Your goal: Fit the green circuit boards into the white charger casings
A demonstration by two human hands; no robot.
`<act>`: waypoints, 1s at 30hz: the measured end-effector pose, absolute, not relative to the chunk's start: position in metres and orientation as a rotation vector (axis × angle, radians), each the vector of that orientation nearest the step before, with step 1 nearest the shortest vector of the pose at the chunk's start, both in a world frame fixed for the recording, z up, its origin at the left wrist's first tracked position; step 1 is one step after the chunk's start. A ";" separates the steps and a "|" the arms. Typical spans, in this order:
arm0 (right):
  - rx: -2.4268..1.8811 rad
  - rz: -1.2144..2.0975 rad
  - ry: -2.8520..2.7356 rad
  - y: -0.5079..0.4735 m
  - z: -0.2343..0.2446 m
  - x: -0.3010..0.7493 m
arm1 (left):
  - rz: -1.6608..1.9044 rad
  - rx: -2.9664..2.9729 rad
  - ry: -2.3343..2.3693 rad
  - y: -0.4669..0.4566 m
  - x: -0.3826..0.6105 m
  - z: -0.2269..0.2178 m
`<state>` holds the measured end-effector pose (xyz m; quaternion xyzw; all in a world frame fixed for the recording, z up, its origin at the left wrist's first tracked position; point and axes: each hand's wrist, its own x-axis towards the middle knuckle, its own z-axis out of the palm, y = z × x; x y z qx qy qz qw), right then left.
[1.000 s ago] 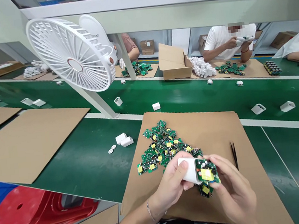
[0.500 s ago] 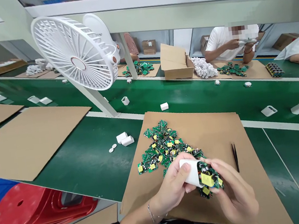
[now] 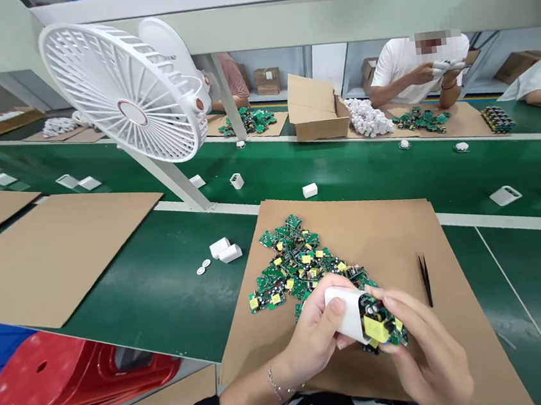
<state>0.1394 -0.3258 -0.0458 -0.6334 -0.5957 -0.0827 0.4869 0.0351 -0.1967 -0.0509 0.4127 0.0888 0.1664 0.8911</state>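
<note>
My left hand (image 3: 317, 318) is closed around a white plastic housing (image 3: 347, 313), its open end facing right. In my right hand (image 3: 425, 347) a green circuit board (image 3: 379, 325) with a yellow transformer is held between thumb and fingers. The board sits at the mouth of the housing, mostly outside it; how deep its near end reaches is hidden. Behind my hands a pile of similar circuit boards (image 3: 301, 264) lies on a cardboard sheet (image 3: 380, 229). Black tweezers (image 3: 425, 281) rest on the cardboard, right of my right hand.
White housings (image 3: 230, 253) and two small white discs (image 3: 201, 270) lie on the green table at left. Beyond runs a green conveyor belt (image 3: 364, 170) carrying several white parts. A white fan (image 3: 132, 110) hangs at upper left. A co-worker (image 3: 399, 73) sits across; red stools (image 3: 42, 381) stand lower left.
The white parts on the belt have shifted right. My hands keep nearly the same pose around the housing and circuit board. The view has tilted slightly.
</note>
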 end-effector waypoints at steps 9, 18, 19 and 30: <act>-1.541 -0.178 -1.479 -0.326 -0.048 0.140 | 0.358 0.877 0.134 -0.196 0.035 -0.052; -1.497 0.418 -1.185 -0.313 -0.049 0.143 | 0.314 0.744 0.129 -0.194 0.042 -0.057; -1.502 0.524 -1.153 -0.309 -0.048 0.142 | 0.339 0.729 0.132 -0.194 0.043 -0.058; -1.554 0.622 -1.201 -0.303 -0.070 0.130 | 0.426 1.159 0.359 -0.175 0.034 -0.077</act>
